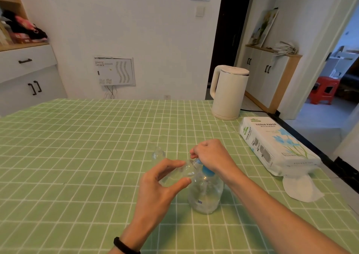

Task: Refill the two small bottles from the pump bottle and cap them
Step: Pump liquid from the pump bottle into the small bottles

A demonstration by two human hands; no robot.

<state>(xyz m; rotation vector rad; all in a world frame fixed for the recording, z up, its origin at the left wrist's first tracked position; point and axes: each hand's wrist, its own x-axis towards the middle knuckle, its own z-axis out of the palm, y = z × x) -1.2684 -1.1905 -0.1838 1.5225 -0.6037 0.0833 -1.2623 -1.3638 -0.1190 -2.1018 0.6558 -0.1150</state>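
A clear pump bottle (206, 193) with a blue pump head stands on the green checked tablecloth in front of me. My right hand (211, 154) rests fingers-down on top of the pump head. My left hand (163, 183) holds a small clear bottle (179, 173) tilted, its mouth up against the pump's nozzle. A second small clear bottle (158, 153) stands upright on the cloth just behind and left of my hands. I see no caps.
A white electric kettle (229, 94) stands at the far right of the table (77, 156), its cord running off the edge. A pack of tissue paper (275, 144) lies on the right side, with a loose tissue (301, 189) in front of it.
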